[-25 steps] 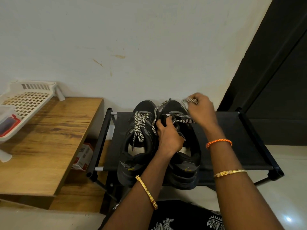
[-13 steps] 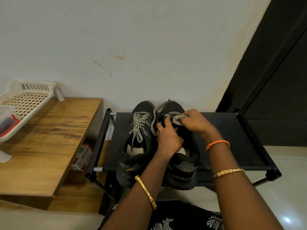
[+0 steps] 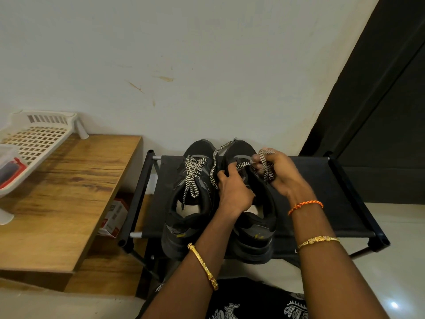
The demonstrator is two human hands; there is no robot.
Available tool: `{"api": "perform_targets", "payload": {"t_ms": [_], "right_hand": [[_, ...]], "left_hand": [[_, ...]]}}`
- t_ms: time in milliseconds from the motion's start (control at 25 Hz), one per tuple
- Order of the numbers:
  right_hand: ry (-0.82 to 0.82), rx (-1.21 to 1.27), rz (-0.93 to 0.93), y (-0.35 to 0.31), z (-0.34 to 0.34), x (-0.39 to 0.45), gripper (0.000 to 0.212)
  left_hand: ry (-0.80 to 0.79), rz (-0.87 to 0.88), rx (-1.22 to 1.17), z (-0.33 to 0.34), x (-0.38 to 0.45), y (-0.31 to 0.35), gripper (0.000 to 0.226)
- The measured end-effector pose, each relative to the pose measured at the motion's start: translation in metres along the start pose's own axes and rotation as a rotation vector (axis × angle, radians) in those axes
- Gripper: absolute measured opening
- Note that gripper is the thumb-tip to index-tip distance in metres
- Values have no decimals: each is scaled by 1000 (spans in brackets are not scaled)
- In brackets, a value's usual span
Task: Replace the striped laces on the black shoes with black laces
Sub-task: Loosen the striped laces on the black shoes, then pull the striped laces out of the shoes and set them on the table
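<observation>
**A:** What's the biggest thing in front of us?

**B:** A pale wall fills the far side, with a dark door at the far right. On the left stands a wooden table. A white plastic basket sits on its far left corner, and a red and white carton rests low beside the table, on its right.

**A:** And the shoes?

**B:** In the middle is a low black shoe rack with a fabric shelf. Two black shoes stand on it side by side, touching, toes toward the wall. The left shoe is fully threaded with its striped lace, black and white zigzag, ends hanging into the opening. The right shoe is partly unlaced.

**A:** What are the hands doing?

**B:** The left hand rests on the right shoe's tongue area, fingers curled down onto the upper, holding it steady. The right hand is at the far right of that shoe, fingers curled round a bunched loop of the loose striped lace. One strand runs from that hand across the toe end, and another trails between the two shoes.

**A:** Anything worn?

**B:** A gold bangle on the left wrist; an orange thread and a gold bracelet on the right.
</observation>
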State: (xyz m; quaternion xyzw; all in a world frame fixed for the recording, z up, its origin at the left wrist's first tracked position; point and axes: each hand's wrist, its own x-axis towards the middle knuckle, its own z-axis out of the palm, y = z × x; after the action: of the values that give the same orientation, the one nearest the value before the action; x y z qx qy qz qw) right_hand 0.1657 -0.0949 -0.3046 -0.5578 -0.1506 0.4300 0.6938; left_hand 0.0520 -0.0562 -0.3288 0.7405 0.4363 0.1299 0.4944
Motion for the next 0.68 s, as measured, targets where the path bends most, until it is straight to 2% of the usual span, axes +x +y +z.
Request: {"api": "perform_targets", "payload": {"t_ms": [80,200,280,400,480,560,600,680], "right_hand": [[163,112,-39,0,-3,2,31],[285,-242,-118,3,-5,-1,19],[190,-469,-161,3,-3,-5,5],[-61,-904,-139,-7,-2,-17,14],[-132,-855,-176,-12,0,-29,17],[-89,-716,-256,-22,4,-45,8],[-67,-715,-291,-30,8,-51,13],[-96,-875,-317,-49,18,-61,50]], "left_hand": [[-10,-9,-25,-1,1,0,80],[9,-7,-36,0,-4,2,77],[34,43,-27,-6,-9,5,72],[56,223,-52,-31,-12,17,69],[21,319,-146,-55,-15,33,63],[-55,349,-208,-77,-18,54,58],[-93,343,-212,-87,-20,65,57],[-145,322,-196,-102,-28,89,51]]}}
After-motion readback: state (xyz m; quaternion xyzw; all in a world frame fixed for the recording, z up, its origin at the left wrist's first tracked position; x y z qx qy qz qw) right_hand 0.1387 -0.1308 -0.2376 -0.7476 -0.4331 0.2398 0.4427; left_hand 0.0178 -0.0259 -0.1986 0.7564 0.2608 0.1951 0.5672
